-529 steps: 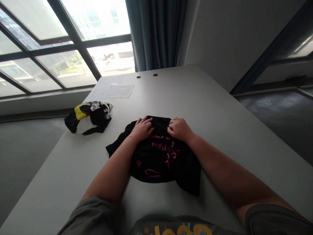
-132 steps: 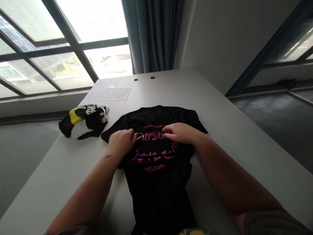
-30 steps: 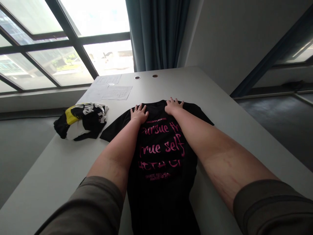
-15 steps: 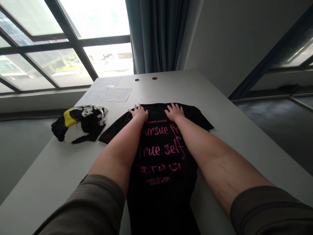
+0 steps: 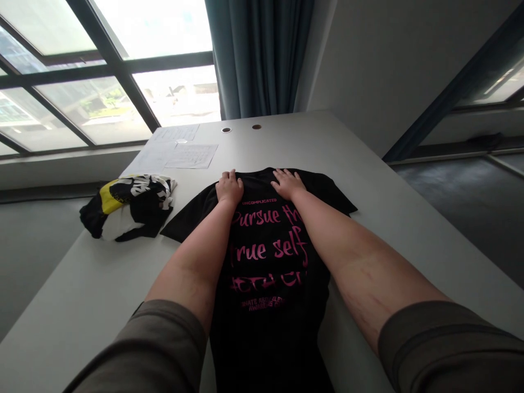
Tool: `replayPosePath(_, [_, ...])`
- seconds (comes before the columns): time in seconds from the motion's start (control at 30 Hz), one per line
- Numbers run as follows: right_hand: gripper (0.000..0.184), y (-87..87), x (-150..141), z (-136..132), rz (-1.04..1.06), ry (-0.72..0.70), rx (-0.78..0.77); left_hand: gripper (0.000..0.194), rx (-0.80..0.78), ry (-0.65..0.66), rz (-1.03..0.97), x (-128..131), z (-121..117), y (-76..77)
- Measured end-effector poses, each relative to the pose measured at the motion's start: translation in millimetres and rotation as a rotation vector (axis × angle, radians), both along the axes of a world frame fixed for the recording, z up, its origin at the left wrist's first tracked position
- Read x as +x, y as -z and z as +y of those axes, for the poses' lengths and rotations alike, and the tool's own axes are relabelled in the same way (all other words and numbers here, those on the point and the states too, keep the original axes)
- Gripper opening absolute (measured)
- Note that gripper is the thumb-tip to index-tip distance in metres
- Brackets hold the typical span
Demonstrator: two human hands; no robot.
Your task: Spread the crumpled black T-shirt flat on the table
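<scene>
A black T-shirt (image 5: pixel 268 333) with pink lettering lies spread over the white table, its collar end away from me and its sleeves out to both sides. My left hand (image 5: pixel 230 187) rests palm down near the left shoulder of the shirt, fingers stretched forward and fairly close together. On the other side of the collar, my right hand (image 5: pixel 288 184) lies flat on the fabric with its fingers spread. Both hands are open, and no cloth is gripped that I can see. My forearms cover parts of the lettering.
Left of the shirt, a crumpled black, white and yellow garment (image 5: pixel 129 207) sits at the table's edge. Printed paper sheets (image 5: pixel 191 156) lie farther back on the white table (image 5: pixel 409 273). Behind it hang a blue curtain (image 5: pixel 260 60) and a large window (image 5: pixel 176 93).
My left hand has shifted slightly, its fingers now closer together than before. The right hand has slid a little toward the collar. The whole view has moved slightly.
</scene>
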State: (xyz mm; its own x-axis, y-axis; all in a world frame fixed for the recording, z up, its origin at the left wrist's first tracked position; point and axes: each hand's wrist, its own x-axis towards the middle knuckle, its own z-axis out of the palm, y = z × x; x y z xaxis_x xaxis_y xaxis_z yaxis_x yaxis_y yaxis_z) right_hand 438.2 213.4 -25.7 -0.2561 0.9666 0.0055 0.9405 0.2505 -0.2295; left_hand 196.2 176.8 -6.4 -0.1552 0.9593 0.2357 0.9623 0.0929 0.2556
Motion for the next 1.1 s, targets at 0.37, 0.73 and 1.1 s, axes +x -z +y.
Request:
replayPosePath(0.37, [0.069,-0.1,-4.0,1.9,-0.025,0.025,-0.018,0.069,-0.303,0.185,0.165,-28.6,-109.8,-9.3])
replayPosePath(0.73, [0.055,-21.1,-8.6,-9.2,0.147,0.004,-0.020,0.056,-0.161,0.188,0.208,-82.7,-226.2,-4.0])
replayPosePath(1.1, [0.029,-5.1,156.5,-179.1,0.248,0.419,0.496,0.053,-0.135,0.163,0.145,-80.0,-218.1,-2.3])
